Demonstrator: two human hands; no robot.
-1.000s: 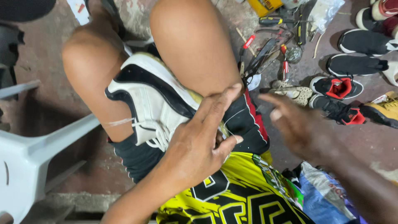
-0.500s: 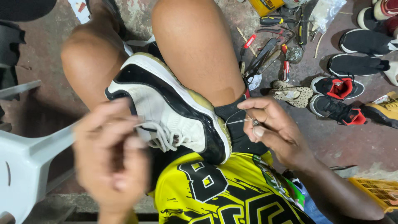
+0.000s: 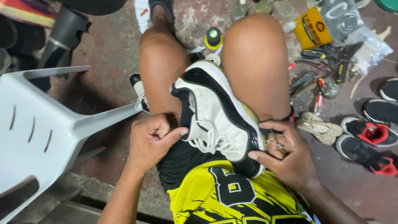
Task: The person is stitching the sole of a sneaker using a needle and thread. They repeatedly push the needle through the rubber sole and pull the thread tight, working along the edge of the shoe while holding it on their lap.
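We have a white-and-black sneaker (image 3: 215, 116) wedged between our bare knees, toe pointing away, heel near the yellow jersey (image 3: 232, 195). Our left hand (image 3: 152, 141) is curled shut against the shoe's left side, fingers pinched on a thin thread (image 3: 176, 118) by the laces. Our right hand (image 3: 286, 155) presses on the heel's right edge, thumb and fingertips closed on a loop of the same kind of thread. A white plastic chair (image 3: 45, 132) stands to our left; tools (image 3: 323, 70) and shoes (image 3: 371, 135) lie scattered on the floor to our right
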